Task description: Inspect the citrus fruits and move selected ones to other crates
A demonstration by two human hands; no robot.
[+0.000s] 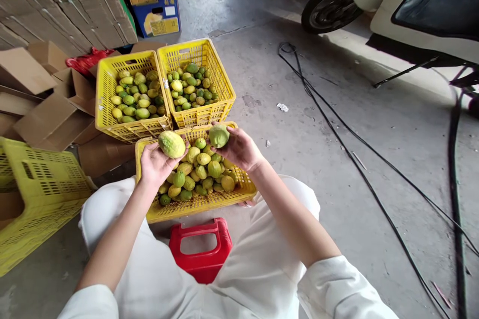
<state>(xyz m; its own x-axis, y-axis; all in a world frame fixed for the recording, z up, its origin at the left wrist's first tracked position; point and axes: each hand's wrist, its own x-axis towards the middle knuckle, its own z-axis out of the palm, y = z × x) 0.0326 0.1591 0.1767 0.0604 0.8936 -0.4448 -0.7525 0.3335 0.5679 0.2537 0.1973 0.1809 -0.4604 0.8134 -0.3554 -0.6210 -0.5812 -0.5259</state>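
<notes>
Both hands are raised over the near yellow crate (198,213), which holds many green and yellow lemons (204,159). My left hand (157,162) is closed around a bumpy yellow-green lemon (171,144), held above the crate's left part. A rounder, greener lemon (219,136) sits in the fingers of my right hand (241,148), a short way to the right. Two more yellow crates stand just beyond: the back left crate (132,132) and the back right crate (204,114), each partly filled with similar fruit.
A red stool (202,259) shows between my knees. To the left are a yellow-green crate (48,199) and open cardboard boxes (48,114). Stacked cartons (71,5) and a blue box (157,17) stand behind. Black cables (337,134) cross the floor near a parked vehicle (422,10).
</notes>
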